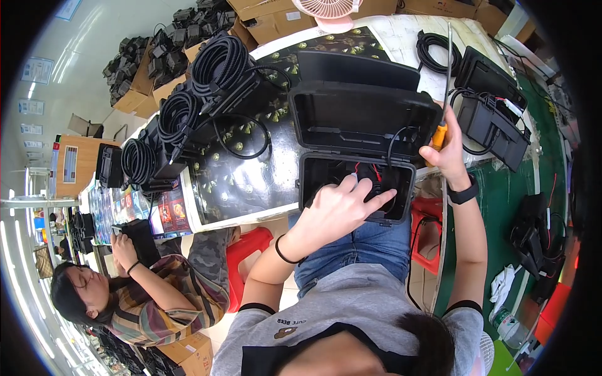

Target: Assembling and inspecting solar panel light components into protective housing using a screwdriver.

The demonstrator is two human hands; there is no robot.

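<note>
My left hand (343, 205) reaches into the lower half of a black plastic box (304, 182), its thumb and fingers spread apart. Short red wires (377, 173) show just beyond the fingertips; what the fingertips touch in the dark interior I cannot make out. The box's hinged lid (351, 116) stands open on the far side. My right hand (450, 150) is wrapped round the orange handle of a screwdriver (439, 136), its long metal shaft pointing up and away, next to the lid's right edge. A black cable (391, 150) loops from the lid area into the box.
Coiled black cables (216, 66) lie on black cases along the table's left. At the right are another opened black case (492, 128) and a cable coil (437, 53). A pink fan (334, 24) stands at the back. A co-worker (157, 294) sits at left, hands on a black case.
</note>
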